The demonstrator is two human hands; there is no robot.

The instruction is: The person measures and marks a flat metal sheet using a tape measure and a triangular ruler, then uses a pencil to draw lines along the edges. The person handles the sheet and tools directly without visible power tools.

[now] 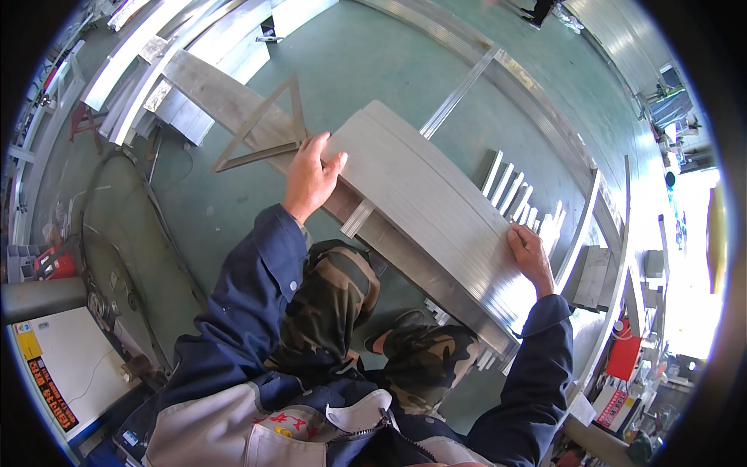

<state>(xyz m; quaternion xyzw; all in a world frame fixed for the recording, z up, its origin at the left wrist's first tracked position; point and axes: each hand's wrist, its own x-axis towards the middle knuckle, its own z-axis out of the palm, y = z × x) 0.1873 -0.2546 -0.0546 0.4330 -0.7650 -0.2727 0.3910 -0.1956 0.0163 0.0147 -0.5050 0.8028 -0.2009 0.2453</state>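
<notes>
A wide, ribbed silver metal panel [424, 187] slants across the middle, from upper left to lower right. My left hand [313, 175] is closed on its far left end, thumb on the top face. At the right end, my right hand [531, 255] grips the panel's edge. Under the panel runs a long flat metal beam [210, 89], and a short metal profile [358, 218] pokes out from beneath the near edge. Beside my left hand, a triangular metal frame [257, 157] lies on the beam; I cannot tell whether my fingers touch it.
Beyond the panel, a large metal frame [467, 86] spans the green floor, with several short metal bars [510, 191] inside it. A white machine [74, 366] stands at lower left near dark hoses [148, 187]. A red box [624, 354] sits at right.
</notes>
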